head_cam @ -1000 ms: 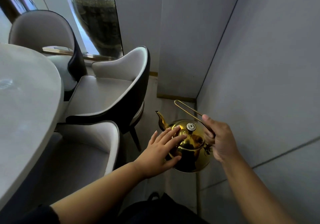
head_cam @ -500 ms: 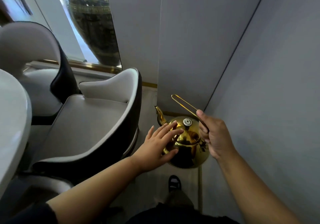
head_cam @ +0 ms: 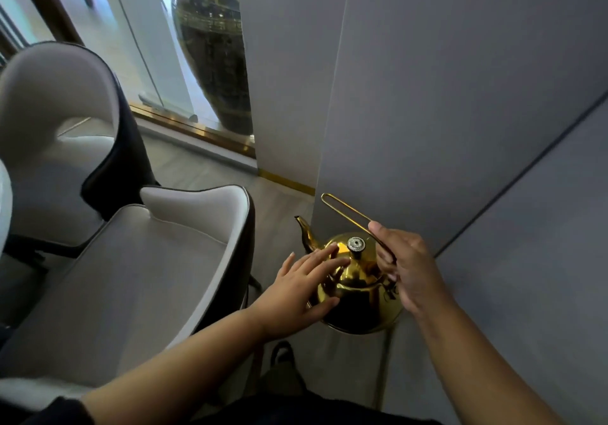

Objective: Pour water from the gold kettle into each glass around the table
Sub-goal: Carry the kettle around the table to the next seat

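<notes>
Head view, one entry. Surroundings first: I log a near chair (head_cam: 148, 260) at lower left, with a pale matte upholstered seat, a curved shell back, and dark piping and outer skin. A far chair (head_cam: 49, 112) of the same make stands behind it at upper left. A large dark vase (head_cam: 214, 46), bulbous, glossy and banded with a gold pattern, stands behind glass at top centre. A brass strip (head_cam: 197, 128) runs along the base of the glass. The floor (head_cam: 204, 168) is pale and smooth. A flat grey wall (head_cam: 460, 95) with thin dark seams fills the right side. The near chair's back and the wall leave only a narrow gap, and the gold kettle (head_cam: 358, 296) sits in that gap, held above the floor close to the wall. The kettle is polished, mirror-bright and rounded, with a curved spout (head_cam: 304, 232) pointing away from me and a ribbed silver lid knob (head_cam: 356, 244). Its thin wire loop handle (head_cam: 348, 212) slants up and away. My right hand (head_cam: 408, 270) is clamped on the lower run of that handle, fingers curled round the wire. My left hand (head_cam: 302, 283) lies flat on the kettle's near shoulder, fingers straight and slightly spread, gripping nothing. Both forearms are bare. A dark shape, perhaps a shoe (head_cam: 283, 352), shows below the kettle; I cannot tell for sure.
</notes>
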